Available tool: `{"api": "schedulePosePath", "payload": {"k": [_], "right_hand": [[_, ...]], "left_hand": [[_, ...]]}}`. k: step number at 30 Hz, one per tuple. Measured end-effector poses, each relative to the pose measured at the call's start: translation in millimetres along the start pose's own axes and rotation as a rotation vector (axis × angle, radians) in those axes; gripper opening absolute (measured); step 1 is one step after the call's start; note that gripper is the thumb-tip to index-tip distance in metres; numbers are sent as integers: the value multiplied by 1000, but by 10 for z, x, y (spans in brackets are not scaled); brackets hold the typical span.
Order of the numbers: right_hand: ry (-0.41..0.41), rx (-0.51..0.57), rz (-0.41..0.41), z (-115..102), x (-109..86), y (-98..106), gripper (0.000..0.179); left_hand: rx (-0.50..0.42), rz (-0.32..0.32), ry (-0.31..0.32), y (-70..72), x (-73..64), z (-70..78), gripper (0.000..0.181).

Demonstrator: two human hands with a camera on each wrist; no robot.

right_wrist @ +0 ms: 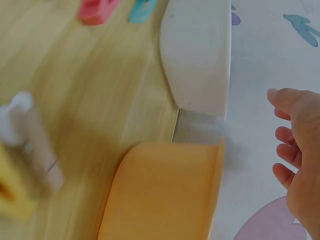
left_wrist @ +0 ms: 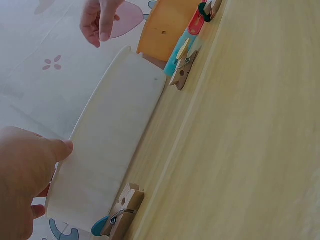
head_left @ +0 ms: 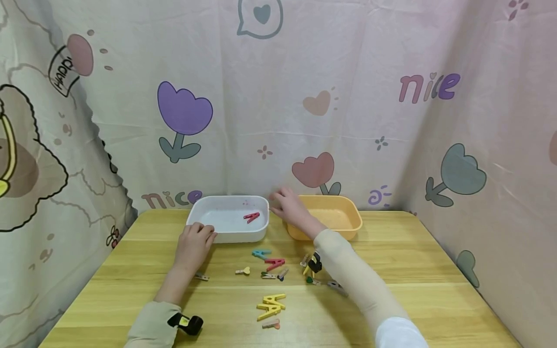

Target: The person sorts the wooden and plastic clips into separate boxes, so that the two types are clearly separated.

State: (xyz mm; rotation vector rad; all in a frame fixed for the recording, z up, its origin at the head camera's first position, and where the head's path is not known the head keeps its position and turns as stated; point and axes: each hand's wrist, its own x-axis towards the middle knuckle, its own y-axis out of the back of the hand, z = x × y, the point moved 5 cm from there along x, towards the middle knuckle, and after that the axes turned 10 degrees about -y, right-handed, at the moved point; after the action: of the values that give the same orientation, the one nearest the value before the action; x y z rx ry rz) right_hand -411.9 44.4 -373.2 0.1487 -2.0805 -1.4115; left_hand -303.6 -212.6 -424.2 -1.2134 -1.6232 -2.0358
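Note:
My left hand (head_left: pixel 194 246) pinches the near left rim of a white plastic tray (head_left: pixel 239 237); the left wrist view has the thumb (left_wrist: pixel 63 148) on its outer wall and fingers behind the rim. A red clothespin (head_left: pixel 251 217) lies inside that tray. My right hand (head_left: pixel 292 209), fingers loosely bent and holding nothing, hovers over the gap between the white tray and a yellow-orange tray (head_left: pixel 356 227). Near the left hand, a wooden clothespin (left_wrist: pixel 126 207) with a teal ornament rests on the table by the white tray.
Scattered on the wooden table (head_left: pixel 217 309) are a blue clothespin (head_left: pixel 261 253), a red clothespin (head_left: pixel 275 263), yellow clothespins (head_left: pixel 270 310) and several small wooden ones with ornaments. A clothespin (head_left: pixel 336 287) lies beside the right forearm. A printed curtain (head_left: pixel 261 96) hangs behind the table.

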Motion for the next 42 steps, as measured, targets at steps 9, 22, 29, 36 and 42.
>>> {"api": "schedulePosePath", "payload": {"k": [9, 22, 29, 36, 42], "right_hand": [[146, -40, 78, 9, -283, 160, 21], [225, -34, 147, 56, -597, 414, 23], [204, -38, 174, 170, -828, 537, 22], [157, -51, 178, 348, -1063, 590, 23], [114, -54, 176, 501, -1317, 621, 23]], "left_hand": [[-9, -9, 12, 8, -4, -7, 14], [1, -12, 7, 30, -1, -5, 14], [-10, -33, 24, 20, 20, 2, 14], [-1, -12, 4, 8, 19, 10, 14], [1, -6, 8, 9, 14, 3, 14]]}}
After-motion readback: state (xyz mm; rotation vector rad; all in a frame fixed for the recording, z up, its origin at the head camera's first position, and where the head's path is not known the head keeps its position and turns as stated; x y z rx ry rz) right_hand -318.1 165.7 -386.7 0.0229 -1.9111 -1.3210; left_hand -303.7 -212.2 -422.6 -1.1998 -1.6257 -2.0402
